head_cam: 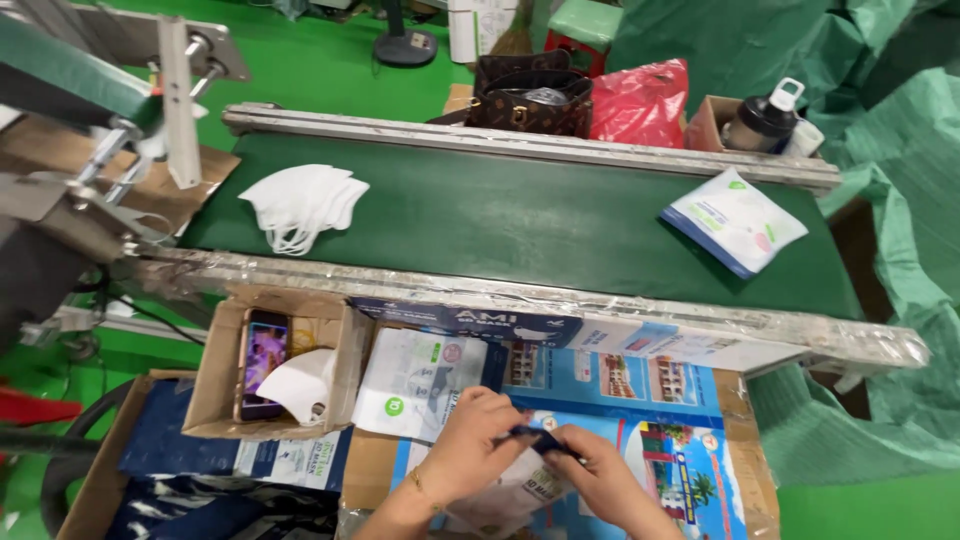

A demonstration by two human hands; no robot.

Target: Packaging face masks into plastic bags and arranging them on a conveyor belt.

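We held our left hand (pixel 470 445) and right hand (pixel 600 480) together, both pinching the dark top edge of a white mask pouch (pixel 515 478) low over the printed bench (pixel 680 440). Behind, a stack of white masks (pixel 300 205) and a sealed pouch (pixel 733 220) lay well apart on the green conveyor belt (pixel 510 220).

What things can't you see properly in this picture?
Head view only:
- The pouch under both hands: the left hand and right hand cover most of it.
- The phone in the cardboard box: partly hidden by a white mask.
- The person's arms: cut off by the bottom edge.
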